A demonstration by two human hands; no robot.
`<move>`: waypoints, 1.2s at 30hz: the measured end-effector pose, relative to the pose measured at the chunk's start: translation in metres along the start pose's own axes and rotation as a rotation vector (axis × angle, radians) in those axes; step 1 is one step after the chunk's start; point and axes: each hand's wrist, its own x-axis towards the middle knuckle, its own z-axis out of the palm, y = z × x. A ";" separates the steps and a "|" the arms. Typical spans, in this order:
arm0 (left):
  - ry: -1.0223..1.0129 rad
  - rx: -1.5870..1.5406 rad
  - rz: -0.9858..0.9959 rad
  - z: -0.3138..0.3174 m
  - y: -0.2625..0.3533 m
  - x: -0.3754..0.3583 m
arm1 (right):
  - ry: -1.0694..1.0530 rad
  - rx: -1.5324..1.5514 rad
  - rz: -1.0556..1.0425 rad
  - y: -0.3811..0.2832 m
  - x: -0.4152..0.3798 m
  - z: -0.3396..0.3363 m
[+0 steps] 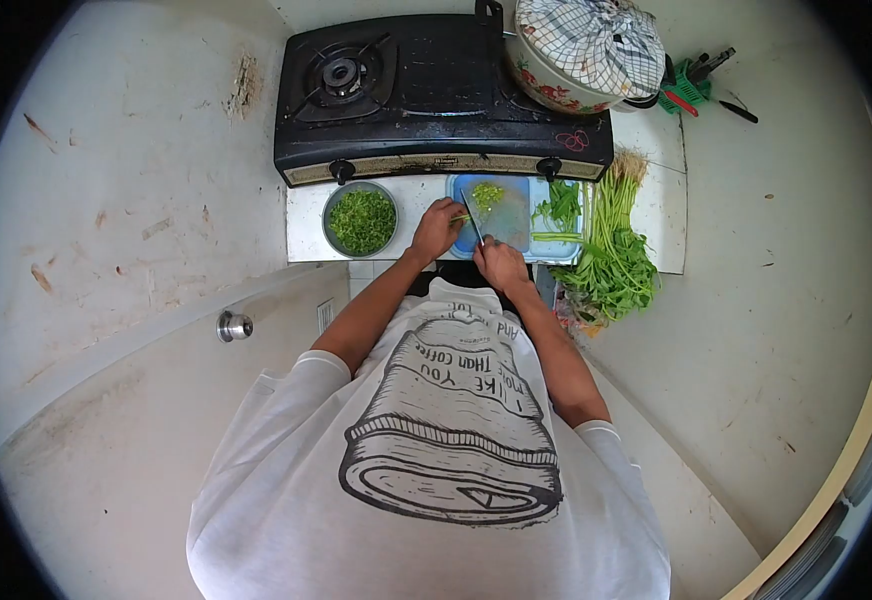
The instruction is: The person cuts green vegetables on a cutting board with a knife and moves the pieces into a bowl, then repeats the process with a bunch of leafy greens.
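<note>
A blue cutting board [512, 228] lies on the counter in front of the stove. My right hand [502, 264] is closed round the handle of a knife [474, 220], whose blade points away over the board. At the board's left edge, the fingers of my left hand [439, 228] are closed on green stalks [460, 217] beside the blade. Small chopped green pieces [489, 196] lie on the board beyond the knife. Leafy sprigs and cut stalks [560, 207] rest on a light blue tray [539, 248] at the board's right.
A bowl of chopped greens [361, 221] stands at the left. A bunch of leafy greens [618, 256] hangs over the counter's front edge at right. Behind are a black gas stove [446, 105], a cloth-covered pot [563, 82] and a green basket [683, 90] of utensils.
</note>
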 end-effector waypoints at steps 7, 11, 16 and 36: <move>-0.031 0.002 -0.030 -0.001 0.002 0.001 | 0.006 -0.014 0.011 -0.001 0.011 0.004; -0.010 0.002 -0.032 0.003 -0.002 0.000 | 0.138 -0.040 -0.042 -0.005 0.023 0.010; -0.011 -0.013 -0.053 0.001 0.003 -0.001 | 0.064 -0.039 -0.019 -0.001 0.007 0.008; 0.011 -0.066 -0.104 -0.003 0.006 -0.002 | -0.007 -0.054 0.006 0.007 -0.007 0.006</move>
